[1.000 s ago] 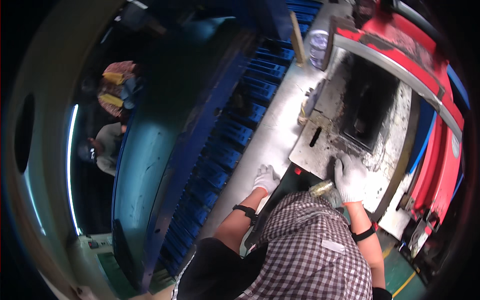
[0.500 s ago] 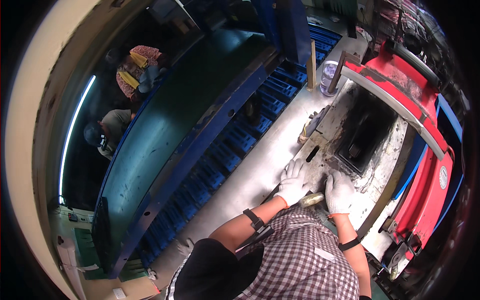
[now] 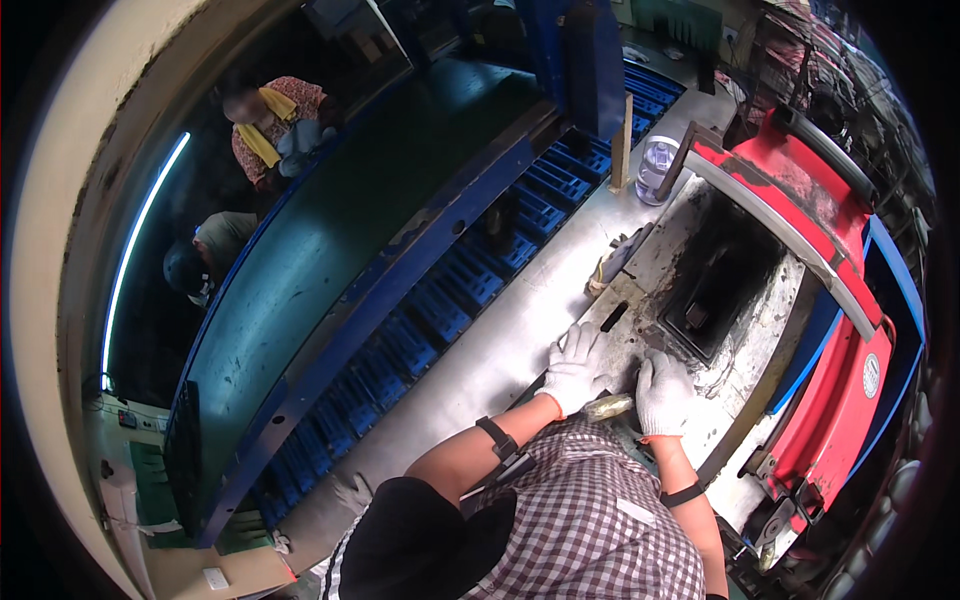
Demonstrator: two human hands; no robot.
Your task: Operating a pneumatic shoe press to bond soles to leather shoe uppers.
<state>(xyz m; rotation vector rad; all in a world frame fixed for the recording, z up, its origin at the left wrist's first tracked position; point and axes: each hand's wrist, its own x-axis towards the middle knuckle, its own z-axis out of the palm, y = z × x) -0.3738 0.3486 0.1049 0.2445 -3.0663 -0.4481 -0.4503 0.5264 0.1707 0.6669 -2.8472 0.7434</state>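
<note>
Pale rod [image 3: 608,407] at near edge of plate [image 3: 640,310]. Left hand [image 3: 575,370] spread flat, near-left corner; right hand [image 3: 663,393] beside near edge, fingers bent, cannot tell if gripping. Bottle [image 3: 657,168] by far-left corner.

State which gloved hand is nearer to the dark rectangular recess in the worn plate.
Right. The right hand is just below and slightly left of the recess in the picture; the left hand is farther left, beyond the right hand.
</note>
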